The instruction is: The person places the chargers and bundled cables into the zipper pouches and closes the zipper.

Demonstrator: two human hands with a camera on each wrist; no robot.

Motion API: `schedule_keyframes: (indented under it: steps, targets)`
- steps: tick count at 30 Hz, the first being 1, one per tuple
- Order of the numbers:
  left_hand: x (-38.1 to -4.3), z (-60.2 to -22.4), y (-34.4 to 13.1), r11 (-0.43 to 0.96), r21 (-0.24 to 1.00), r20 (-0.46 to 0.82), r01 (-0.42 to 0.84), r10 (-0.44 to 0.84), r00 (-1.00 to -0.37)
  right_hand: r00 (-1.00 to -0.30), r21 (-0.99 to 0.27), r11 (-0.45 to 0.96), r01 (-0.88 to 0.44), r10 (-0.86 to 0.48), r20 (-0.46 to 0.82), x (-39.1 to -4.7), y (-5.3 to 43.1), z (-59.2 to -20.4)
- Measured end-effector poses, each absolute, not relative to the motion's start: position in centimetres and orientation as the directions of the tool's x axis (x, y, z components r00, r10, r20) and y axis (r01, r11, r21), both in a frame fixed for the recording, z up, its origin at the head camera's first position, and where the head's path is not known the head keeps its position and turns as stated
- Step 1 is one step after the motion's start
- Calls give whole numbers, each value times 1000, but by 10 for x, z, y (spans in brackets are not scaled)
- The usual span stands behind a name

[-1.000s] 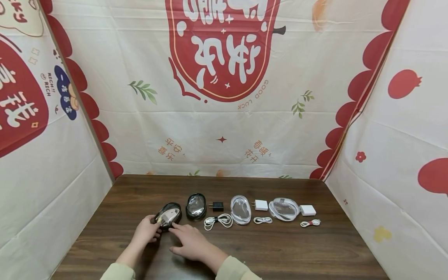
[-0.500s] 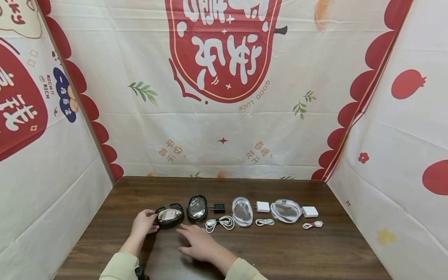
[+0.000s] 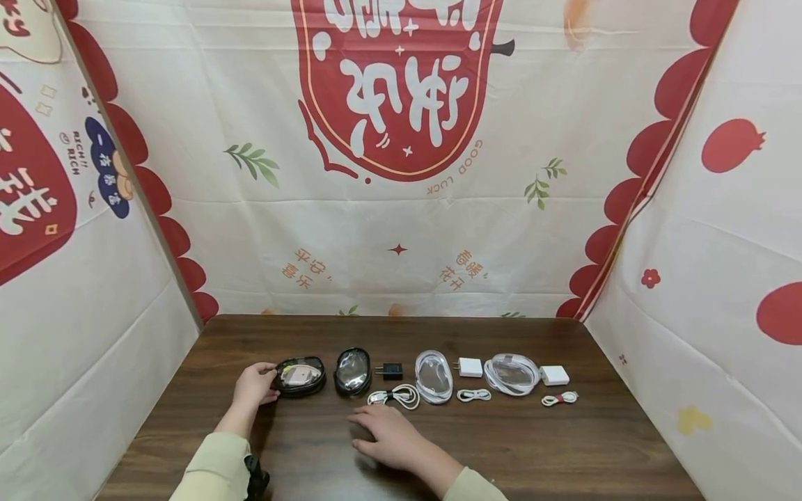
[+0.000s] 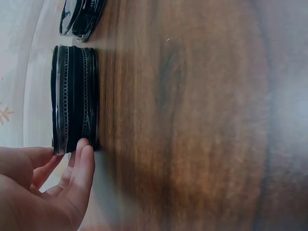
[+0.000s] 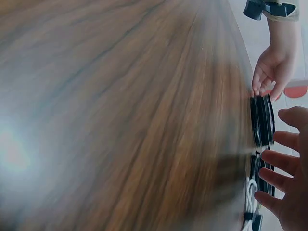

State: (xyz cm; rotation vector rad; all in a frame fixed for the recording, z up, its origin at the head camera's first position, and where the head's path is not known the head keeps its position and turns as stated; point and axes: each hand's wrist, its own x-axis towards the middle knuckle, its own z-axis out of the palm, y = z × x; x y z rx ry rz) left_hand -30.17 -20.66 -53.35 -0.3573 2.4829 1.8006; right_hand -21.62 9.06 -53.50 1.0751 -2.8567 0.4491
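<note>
My left hand (image 3: 253,387) pinches the left end of an oval black zip pouch (image 3: 301,376) with a clear window, which lies flat at the left of the row. Something pale with a bit of yellow shows through that window. In the left wrist view the thumb and fingers hold the near end of the pouch (image 4: 74,101), its zip side facing the camera. My right hand (image 3: 395,437) hovers over the table with fingers spread, holding nothing. It is nearest to a coiled white cable (image 3: 395,396) with a black tie. A second black pouch (image 3: 353,371) stands just right of the first.
Along the row to the right lie a black plug charger (image 3: 391,371), a clear white-edged pouch (image 3: 434,376), a white charger (image 3: 470,367), a small white cable (image 3: 473,395), another clear pouch (image 3: 512,374), a second white charger (image 3: 554,376) and a red-tied cable (image 3: 560,399). Fabric walls enclose the table (image 3: 532,452).
My left hand has turned the first black pouch from slanted to nearly level and shifted slightly farther back. My right hand has drawn away from it to the right.
</note>
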Motion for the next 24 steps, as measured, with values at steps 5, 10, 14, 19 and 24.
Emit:
schedule_keyframes:
  steps: [5, 10, 14, 19, 24]
  targets:
    - [-309, -532, -209, 350, 915, -157, -202, -154, -976, -746, -232, 709, -665, -638, 188, -210, 113, -534]
    - [-315, -532, -211, 368, 909, -144, -195, -164, -976, -752, -238, 714, -659, -623, 213, -205, 135, -533]
    - [-319, -533, -213, 408, 894, -124, -185, -172, -977, -763, -258, 719, -646, -602, 233, -203, 150, -529]
    - [-320, -531, -211, 443, 878, -117, -181, -167, -979, -778, -274, 728, -628, -576, 252, -199, 170, -529]
    - [-319, -528, -210, 503, 848, -94, -166, -166, -982, -785, -285, 733, -618, -549, 288, -194, 186, -531]
